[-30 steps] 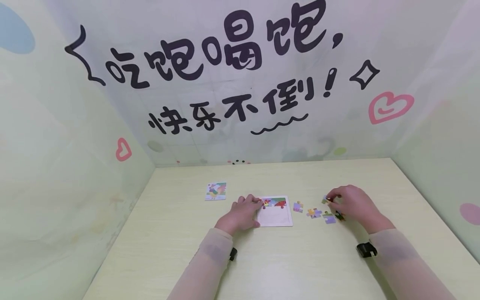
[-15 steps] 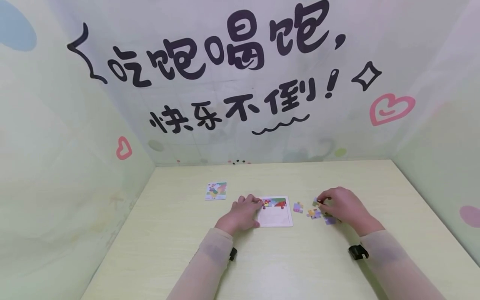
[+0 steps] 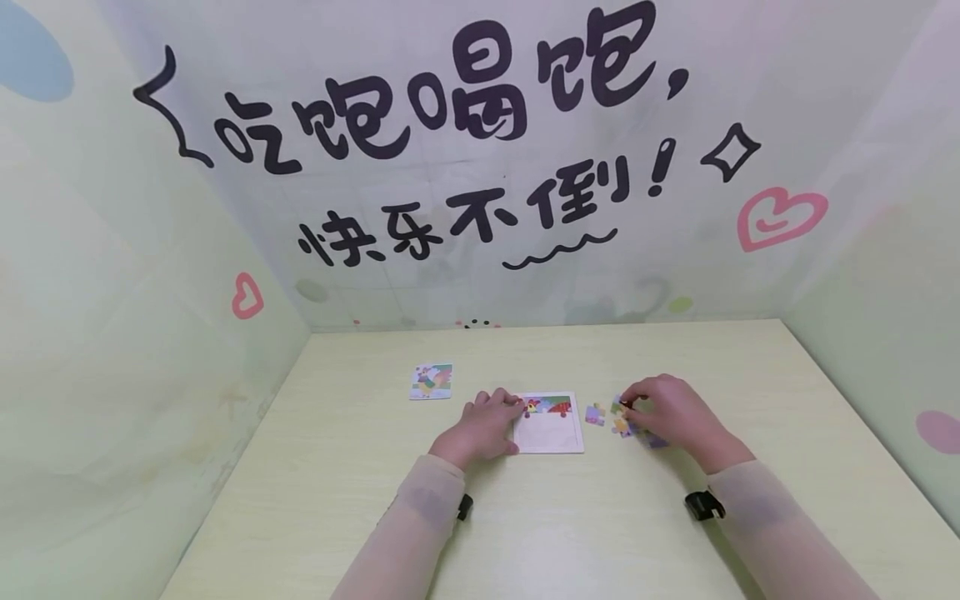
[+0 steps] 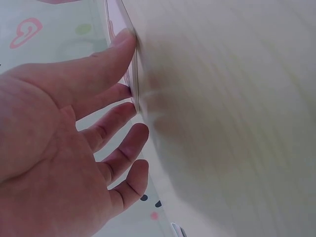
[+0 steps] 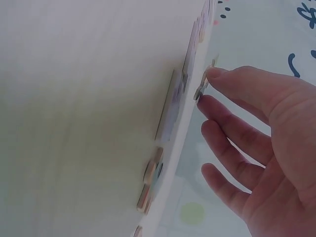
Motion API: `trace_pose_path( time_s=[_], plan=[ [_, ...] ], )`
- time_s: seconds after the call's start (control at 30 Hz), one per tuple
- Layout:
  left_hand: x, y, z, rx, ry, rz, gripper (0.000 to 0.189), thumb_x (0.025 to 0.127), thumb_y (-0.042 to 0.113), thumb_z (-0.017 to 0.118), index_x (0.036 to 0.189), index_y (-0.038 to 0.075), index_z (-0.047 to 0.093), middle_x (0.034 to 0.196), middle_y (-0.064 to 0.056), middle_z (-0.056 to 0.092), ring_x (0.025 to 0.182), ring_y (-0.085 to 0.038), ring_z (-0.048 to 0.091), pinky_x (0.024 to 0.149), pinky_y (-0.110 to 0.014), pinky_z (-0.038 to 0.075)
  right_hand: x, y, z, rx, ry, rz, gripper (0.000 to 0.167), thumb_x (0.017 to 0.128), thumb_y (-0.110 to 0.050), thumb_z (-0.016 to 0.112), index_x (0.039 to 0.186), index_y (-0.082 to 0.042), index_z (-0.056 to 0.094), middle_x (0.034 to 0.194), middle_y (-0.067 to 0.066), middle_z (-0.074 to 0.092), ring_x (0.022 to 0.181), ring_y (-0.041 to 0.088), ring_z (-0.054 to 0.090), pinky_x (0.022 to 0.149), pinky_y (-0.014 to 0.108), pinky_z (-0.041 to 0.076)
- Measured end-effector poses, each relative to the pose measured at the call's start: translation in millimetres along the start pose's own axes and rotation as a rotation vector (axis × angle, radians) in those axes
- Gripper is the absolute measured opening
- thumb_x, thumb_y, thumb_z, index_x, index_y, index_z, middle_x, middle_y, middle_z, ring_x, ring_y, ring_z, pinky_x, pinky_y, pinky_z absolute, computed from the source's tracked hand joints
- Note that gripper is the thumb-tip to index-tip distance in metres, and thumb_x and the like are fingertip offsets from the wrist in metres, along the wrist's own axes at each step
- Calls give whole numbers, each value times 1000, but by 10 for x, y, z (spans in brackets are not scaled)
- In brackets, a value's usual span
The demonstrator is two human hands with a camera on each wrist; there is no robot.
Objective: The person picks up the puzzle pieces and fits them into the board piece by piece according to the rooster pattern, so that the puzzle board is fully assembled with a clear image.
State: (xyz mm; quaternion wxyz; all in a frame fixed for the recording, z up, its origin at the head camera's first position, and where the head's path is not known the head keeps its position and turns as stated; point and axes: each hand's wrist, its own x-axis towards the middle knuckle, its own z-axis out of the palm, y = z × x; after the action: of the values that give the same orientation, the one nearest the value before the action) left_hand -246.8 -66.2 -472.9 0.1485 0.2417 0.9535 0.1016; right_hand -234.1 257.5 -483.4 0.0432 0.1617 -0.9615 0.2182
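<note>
A shallow white puzzle tray (image 3: 549,435) lies on the table, with a strip of coloured puzzle pieces (image 3: 551,406) along its far side. My left hand (image 3: 483,425) rests at the tray's left edge, thumb and fingertips touching it, fingers spread and gently bent. To the right, my right hand (image 3: 678,412) pinches a small puzzle piece (image 5: 201,89) between thumb and index finger, lifted just above the table. A purple puzzle piece (image 3: 595,414) lies beside the tray. Near it is a yellow-orange puzzle piece (image 3: 621,427); others are partly hidden below my right hand.
A picture card of a rooster (image 3: 431,382) lies at the back left of the table (image 3: 360,417). Printed fabric walls (image 3: 420,292) with lettering stand at the back and both sides.
My right hand has moved left with the pinched puzzle piece, from the far right of the loose pieces to above the yellow-orange one. My left hand and the tray stay put.
</note>
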Motion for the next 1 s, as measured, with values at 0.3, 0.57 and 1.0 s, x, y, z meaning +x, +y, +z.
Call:
trace_pose_path(
  time_s=[0.3,0.57,1.0],
  plan=[
    [-18,19,-42,-8,-4,3,77,88,29,81,156,17,47,156,-2,45,132,-26,42,110,-45,39,41,-90,31,-7,6,-54,14,86,-14,81,100,-12,81,96,-2,78,94,25,67,88,50,54],
    [-22,23,-52,-5,-3,10,77,88,29,81,156,16,47,156,-3,46,132,-27,42,109,-45,40,88,-157,85,30,-18,-88,12,87,-10,80,99,-11,81,98,0,78,96,25,66,89,49,54],
    [-22,22,-33,20,-8,-5,77,88,31,82,156,18,48,156,-2,46,130,-26,43,107,-45,41,133,-353,156,28,-19,-149,13,85,-10,84,98,-12,82,93,-4,78,87,19,66,83,42,53]
  ],
)
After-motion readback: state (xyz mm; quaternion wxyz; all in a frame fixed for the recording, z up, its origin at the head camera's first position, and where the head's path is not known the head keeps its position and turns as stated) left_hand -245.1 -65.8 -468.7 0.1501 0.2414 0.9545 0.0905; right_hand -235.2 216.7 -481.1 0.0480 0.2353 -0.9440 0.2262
